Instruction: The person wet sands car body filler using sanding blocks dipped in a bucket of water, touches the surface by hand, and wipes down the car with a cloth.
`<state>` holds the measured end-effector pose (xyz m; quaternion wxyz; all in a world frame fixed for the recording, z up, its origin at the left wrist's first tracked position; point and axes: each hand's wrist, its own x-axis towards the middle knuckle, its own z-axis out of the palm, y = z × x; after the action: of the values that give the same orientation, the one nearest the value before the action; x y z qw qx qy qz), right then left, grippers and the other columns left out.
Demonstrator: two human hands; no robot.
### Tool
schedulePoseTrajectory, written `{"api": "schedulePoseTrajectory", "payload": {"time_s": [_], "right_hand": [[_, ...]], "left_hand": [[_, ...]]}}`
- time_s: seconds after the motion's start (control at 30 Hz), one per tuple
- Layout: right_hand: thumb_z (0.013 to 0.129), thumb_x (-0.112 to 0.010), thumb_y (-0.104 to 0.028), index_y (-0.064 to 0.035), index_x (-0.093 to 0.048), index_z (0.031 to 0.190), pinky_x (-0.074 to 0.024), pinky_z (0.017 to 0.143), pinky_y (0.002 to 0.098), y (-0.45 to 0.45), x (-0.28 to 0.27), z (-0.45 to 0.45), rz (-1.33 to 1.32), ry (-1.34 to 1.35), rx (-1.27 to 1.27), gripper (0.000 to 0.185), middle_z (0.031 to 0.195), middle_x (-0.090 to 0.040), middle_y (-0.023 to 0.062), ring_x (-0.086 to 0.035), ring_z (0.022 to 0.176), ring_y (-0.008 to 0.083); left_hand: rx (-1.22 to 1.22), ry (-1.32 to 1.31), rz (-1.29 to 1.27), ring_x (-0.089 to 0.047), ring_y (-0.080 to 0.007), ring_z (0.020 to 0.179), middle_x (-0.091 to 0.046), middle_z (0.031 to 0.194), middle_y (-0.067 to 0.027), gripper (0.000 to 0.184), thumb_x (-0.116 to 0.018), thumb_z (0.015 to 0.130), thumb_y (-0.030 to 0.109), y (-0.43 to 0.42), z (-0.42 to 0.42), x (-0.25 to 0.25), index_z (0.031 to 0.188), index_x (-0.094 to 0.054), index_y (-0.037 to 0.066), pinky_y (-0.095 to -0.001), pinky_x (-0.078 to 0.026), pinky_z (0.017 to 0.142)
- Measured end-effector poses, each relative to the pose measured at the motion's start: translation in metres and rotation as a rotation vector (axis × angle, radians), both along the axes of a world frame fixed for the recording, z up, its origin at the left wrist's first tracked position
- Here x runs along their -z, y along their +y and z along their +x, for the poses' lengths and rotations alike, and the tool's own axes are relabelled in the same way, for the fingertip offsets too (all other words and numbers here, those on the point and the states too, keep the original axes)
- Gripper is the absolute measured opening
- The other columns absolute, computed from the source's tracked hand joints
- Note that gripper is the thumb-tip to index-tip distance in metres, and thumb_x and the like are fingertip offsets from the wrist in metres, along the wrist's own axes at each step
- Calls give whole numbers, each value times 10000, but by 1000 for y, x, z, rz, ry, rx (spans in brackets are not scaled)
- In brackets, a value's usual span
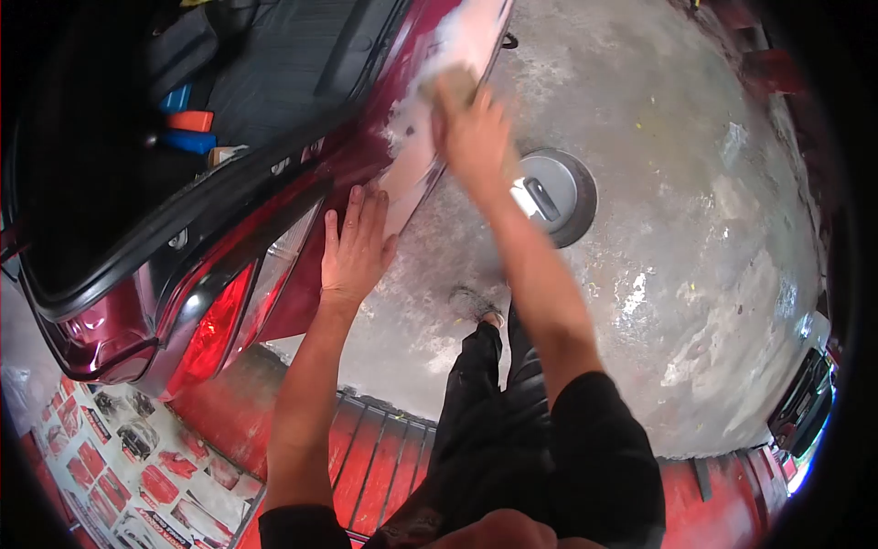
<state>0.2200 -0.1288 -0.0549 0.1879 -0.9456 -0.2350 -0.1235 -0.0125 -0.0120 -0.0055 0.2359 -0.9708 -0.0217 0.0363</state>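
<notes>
A dark red car body (297, 297) runs up the left side, with a whitish, sanded-looking patch (412, 174) along its side panel. My right hand (471, 133) is closed on a tan block (450, 87), pressed against the upper part of this patch; the fingers are slightly blurred. Lower down, my left hand (357, 242) lies on the panel at the patch's lower end, its fingers spread and holding nothing. The red tail light (219, 325) is to the left of my left wrist.
On the concrete floor (686, 210) stands a round grey container (582, 197) with a flat metal thing in it. The open trunk (283, 73) holds blue and orange items (190, 121). Printed sheeting (137, 457) lies lower left, beside a red slatted grate (380, 457).
</notes>
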Motion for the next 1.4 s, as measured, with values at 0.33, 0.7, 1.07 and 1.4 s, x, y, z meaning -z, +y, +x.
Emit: {"api": "schedulePoseTrajectory", "payload": {"time_s": [0.33,0.7,1.07,1.4], "right_hand": [[951,-728,-320,-395,-539,1547,-495,896,546,-1,-4,3,59,173,-9,629,1390,-534,259,-582,1111,420],[993,-679,-357,-382,-547,1534,-505,882,539,-1,3,44,6,41,38,558,1265,-581,242,-602,1056,430],[978,-677,-365,-384,-586,1485,-556,865,553,-15,2,48,4,16,-5,516,1218,-592,255,-644,1035,450],[962,-691,-280,-398,-551,1540,-531,932,549,-36,-13,-44,-61,162,-178,606,1381,-531,260,-592,1130,421]], "left_hand": [[-20,21,-25,-203,-246,1649,-349,1736,-35,773,-592,968,537,-3,-4,-5,1627,-452,158,-584,-80,1303],[-17,-11,-42,-200,-233,1650,-347,1738,-33,767,-607,958,527,-1,1,-3,1617,-466,162,-574,-67,1311],[-2,-14,-43,-191,-250,1652,-331,1746,-45,764,-581,979,530,0,1,-1,1624,-456,140,-583,-105,1297],[-14,27,-31,-237,-237,1640,-368,1729,-37,739,-578,991,514,0,-1,-4,1621,-461,147,-581,-111,1293]]}}
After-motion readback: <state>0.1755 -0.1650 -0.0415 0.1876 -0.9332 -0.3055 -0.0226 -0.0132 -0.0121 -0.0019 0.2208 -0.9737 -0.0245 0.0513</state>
